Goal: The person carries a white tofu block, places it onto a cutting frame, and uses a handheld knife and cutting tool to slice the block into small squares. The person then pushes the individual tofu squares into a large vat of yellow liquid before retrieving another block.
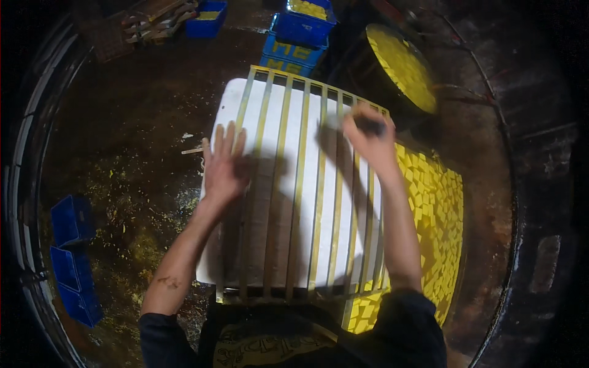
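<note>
A white board [310, 184] lies before me under a slatted frame [299, 170] whose long narrow bars are streaked with yellow. My left hand [224, 165] rests with fingers spread at the board's left side, by the outermost bar. Over the far right part of the frame, my right hand [370, 135] is curled and blurred by motion. In it shows a small dark-handled tool [372, 126]; a pale blur at its left may be the blade. Yellow blocks [425, 198] fill a large container to the right of the board.
Stacked blue crates [294, 48] stand beyond the board, the top one holding yellow material. Another blue crate [205, 20] is farther left. A round vessel of yellow blocks [402, 69] stands at the far right. More blue crates [76, 280] sit on the littered floor [124, 193] at left.
</note>
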`<action>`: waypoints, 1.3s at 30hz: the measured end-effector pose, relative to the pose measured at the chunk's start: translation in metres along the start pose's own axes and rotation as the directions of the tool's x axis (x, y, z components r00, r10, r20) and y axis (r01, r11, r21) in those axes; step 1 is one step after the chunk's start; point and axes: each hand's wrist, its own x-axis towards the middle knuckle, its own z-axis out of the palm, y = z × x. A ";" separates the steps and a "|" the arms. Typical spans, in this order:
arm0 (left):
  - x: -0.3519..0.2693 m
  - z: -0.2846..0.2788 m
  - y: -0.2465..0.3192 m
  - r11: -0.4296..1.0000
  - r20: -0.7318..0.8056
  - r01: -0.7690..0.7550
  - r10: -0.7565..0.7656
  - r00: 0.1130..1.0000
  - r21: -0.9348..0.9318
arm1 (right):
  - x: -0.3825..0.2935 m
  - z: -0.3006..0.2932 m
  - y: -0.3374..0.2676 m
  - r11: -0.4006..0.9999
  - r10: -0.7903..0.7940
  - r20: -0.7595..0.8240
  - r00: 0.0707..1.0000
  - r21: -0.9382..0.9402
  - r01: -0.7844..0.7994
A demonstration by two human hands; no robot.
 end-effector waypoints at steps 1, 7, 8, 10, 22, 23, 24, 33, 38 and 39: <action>-0.003 -0.010 -0.017 1.000 0.073 0.018 -0.019 0.997 0.007 | 0.036 0.019 0.020 0.991 -0.056 -0.044 0.997 -0.123 0.050; 0.001 -0.006 -0.024 0.999 0.193 -0.032 0.026 0.981 0.026 | 0.091 0.042 0.092 0.849 -0.085 -0.128 0.988 -0.529 0.004; -0.004 -0.008 -0.034 0.997 0.196 -0.011 -0.003 0.981 0.071 | 0.058 0.055 0.062 0.924 0.058 -0.032 0.998 -0.376 -0.066; -0.004 -0.010 -0.035 0.994 0.192 -0.019 -0.002 0.981 0.107 | -0.023 0.042 -0.009 0.931 0.346 0.121 0.930 -0.163 -0.325; -0.009 0.012 -0.062 0.979 0.208 -0.057 0.015 0.978 0.196 | -0.074 0.043 -0.095 0.815 0.296 0.190 0.936 0.461 -0.351; -0.012 0.017 -0.058 0.969 0.130 -0.077 0.047 0.990 0.237 | -0.036 0.053 -0.088 0.930 0.286 0.005 0.958 0.241 -0.279; -0.007 0.019 -0.049 0.970 0.131 -0.097 0.069 0.989 0.223 | 0.019 0.050 -0.029 0.988 -0.102 0.052 0.993 -0.115 0.108; -0.014 0.015 -0.048 0.992 0.032 -0.081 0.078 0.996 0.101 | 0.032 0.088 -0.003 0.937 0.118 0.128 0.985 -0.342 -0.068; -0.015 0.023 -0.054 0.992 -0.075 -0.087 0.094 0.993 0.087 | -0.190 0.064 -0.072 0.904 0.425 0.441 0.790 -0.169 -0.392; -0.013 0.020 -0.052 0.991 -0.046 -0.083 0.088 0.995 0.100 | -0.203 0.054 -0.106 0.900 0.429 0.502 0.751 -0.162 -0.406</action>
